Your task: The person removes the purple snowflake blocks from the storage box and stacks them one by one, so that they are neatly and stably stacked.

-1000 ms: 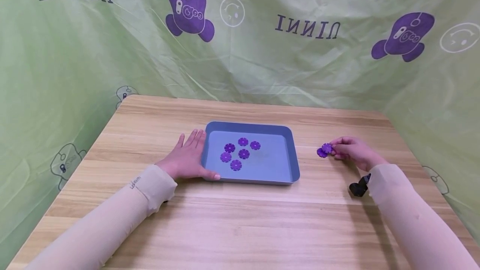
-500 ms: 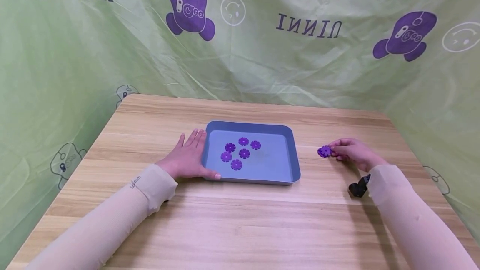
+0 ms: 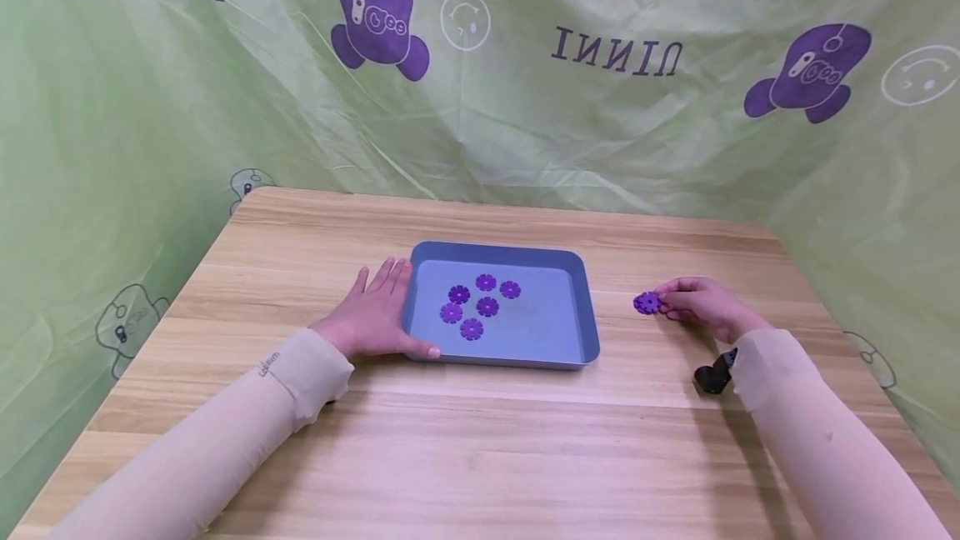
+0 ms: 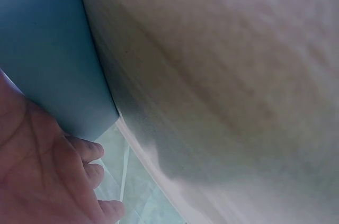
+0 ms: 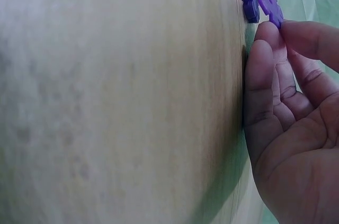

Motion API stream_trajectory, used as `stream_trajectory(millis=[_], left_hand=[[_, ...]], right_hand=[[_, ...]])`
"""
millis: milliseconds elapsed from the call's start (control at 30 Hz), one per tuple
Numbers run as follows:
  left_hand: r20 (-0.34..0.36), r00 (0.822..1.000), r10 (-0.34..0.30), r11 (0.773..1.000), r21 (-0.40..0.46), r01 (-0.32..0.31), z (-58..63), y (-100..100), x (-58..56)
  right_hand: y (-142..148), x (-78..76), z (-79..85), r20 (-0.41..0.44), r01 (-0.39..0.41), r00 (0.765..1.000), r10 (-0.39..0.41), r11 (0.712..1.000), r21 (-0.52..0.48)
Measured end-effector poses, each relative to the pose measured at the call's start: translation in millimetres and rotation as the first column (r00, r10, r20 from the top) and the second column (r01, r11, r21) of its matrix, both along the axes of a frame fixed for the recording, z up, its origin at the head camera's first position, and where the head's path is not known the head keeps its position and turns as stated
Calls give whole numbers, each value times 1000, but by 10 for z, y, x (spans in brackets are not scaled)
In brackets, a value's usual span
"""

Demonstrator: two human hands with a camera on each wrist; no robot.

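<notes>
My right hand (image 3: 705, 305) pinches a purple notched plastic disc (image 5: 269, 0) between thumb and finger, to the right of the tray. In the right wrist view that disc tilts, its upper part leaning against more purple discs (image 5: 250, 9) that sit on the wooden surface. From the head view it covers most of them. My left hand (image 3: 375, 319) lies with fingers straight and spread along the left side of the shallow blue-grey tray (image 3: 555, 327), thumb at the front rim. Several purple discs (image 3: 472, 329) lie flat and apart in the tray's left and middle part.
The wooden table (image 3: 480, 448) extends on all sides of the tray. A green printed curtain (image 3: 525, 140) hangs behind and beside it. A black wrist device (image 3: 716, 373) juts out under the right sleeve.
The disc in my right hand has come down and slightly left, so it now overlaps the disc beneath more fully. My left hand and the tray stay put.
</notes>
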State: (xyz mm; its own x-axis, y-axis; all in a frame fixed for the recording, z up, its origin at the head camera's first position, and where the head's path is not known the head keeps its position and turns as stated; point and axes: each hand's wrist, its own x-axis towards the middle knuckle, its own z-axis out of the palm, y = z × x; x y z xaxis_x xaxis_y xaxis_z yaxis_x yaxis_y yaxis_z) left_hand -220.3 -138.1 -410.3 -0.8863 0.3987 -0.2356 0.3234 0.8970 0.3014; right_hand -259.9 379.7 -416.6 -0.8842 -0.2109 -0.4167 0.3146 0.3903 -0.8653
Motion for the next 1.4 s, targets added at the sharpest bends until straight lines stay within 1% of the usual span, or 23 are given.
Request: stream_trajectory(millis=[200,433,700,833,1100,1333,1400], left_hand=[[8,1000,2,1000,3,-2,-1,7,9],[0,1000,-3,1000,1,3,-3,9,9],[6,1000,-9,1000,-15,10,-5,13,-9],[3,1000,-13,1000,-13,13,4,17,-12],[8,1000,-9,1000,-13,9,1,12,-16],[6,1000,-7,1000,-12,7,23,14,-14],[1,1000,-6,1000,-3,6,24,12,-14]], right_hand=[[-18,8,14,10,1,1000,-1,1000,16],[-39,24,14,5,6,1000,-7,1000,27],[-30,24,6,2,2,1000,-2,999,49],[-29,16,20,13,9,1000,-10,998,57],[-8,-20,0,27,22,999,-23,999,40],[-22,-7,17,13,7,1000,-7,1000,28],[-29,-2,21,14,13,1000,-13,1000,20]])
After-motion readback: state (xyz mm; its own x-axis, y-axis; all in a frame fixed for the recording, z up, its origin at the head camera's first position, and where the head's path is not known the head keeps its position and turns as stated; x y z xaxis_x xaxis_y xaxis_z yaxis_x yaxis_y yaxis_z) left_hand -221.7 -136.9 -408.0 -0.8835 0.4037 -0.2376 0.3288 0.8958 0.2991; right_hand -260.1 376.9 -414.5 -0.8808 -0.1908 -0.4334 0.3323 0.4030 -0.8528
